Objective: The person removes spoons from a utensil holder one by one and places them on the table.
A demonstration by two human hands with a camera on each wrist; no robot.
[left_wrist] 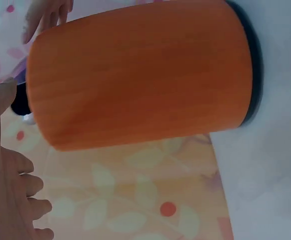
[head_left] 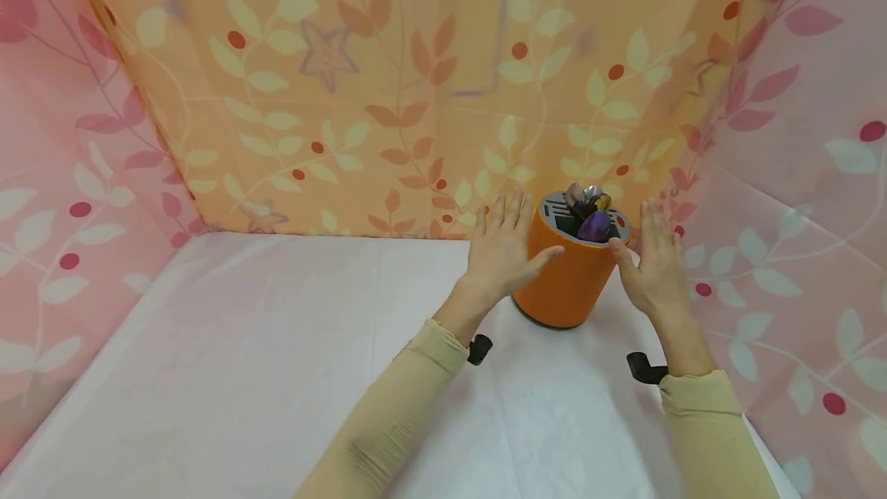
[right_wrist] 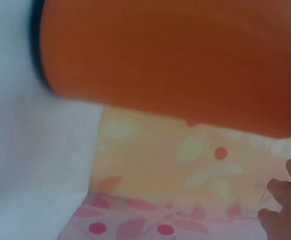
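Note:
An orange cylindrical holder [head_left: 564,283] stands on the white cloth, its dark base ring at the bottom. Its grey top [head_left: 554,210] has slots, and several shiny rounded ends [head_left: 594,227] in purple, gold and silver stick up from it. My left hand [head_left: 500,249] is beside the holder's left side, fingers straight and thumb pointing across its front. On the other side is my right hand [head_left: 653,264], fingers extended upward, thumb near the rim. The left wrist view shows the orange wall with the left hand's fingers [left_wrist: 30,185] apart from it.
White cloth [head_left: 229,360] covers the tabletop. An orange leaf-patterned curtain [head_left: 409,98] hangs close behind the holder. Pink patterned curtains [head_left: 811,252] stand at both sides, the right one near my right hand. Small black wrist devices [head_left: 646,370] show at both wrists.

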